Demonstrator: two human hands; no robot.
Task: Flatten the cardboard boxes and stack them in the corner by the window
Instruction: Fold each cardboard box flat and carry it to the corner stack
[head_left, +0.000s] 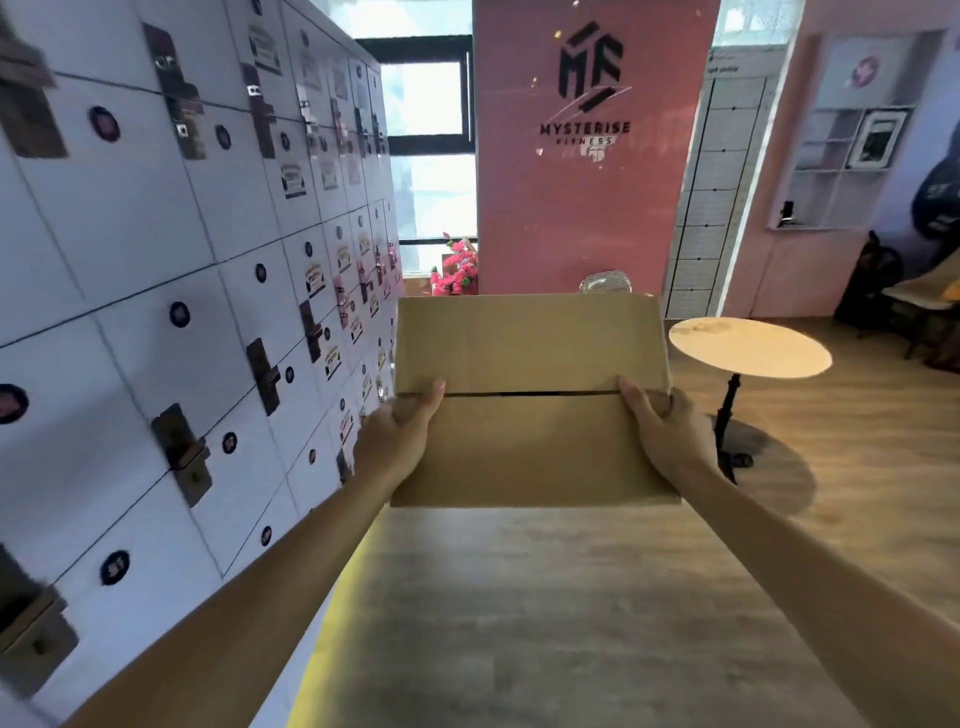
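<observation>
Head view: a flattened cardboard box is held out in front of the person at about chest height, over the wooden floor. Its long axis runs left to right across the view, and a slit between two flaps crosses it about midway. The left hand grips the left edge, thumb on top near the slit and fingers curled under. The right hand grips the right edge the same way. Both hands sit level with each other, so neither is nearer the goal.

The window lies straight ahead and slightly left, beyond the far edge of the box, between the bank of white lockers on the left and the pink wall panel with a logo. Pink flowers stand at its foot. The corner by it is hidden behind the box, so whether any boxes lie stacked there cannot be told.

A small round counter on a black pedestal stands just right of the box. The carry probably needs to pass between it and the lockers.
</observation>
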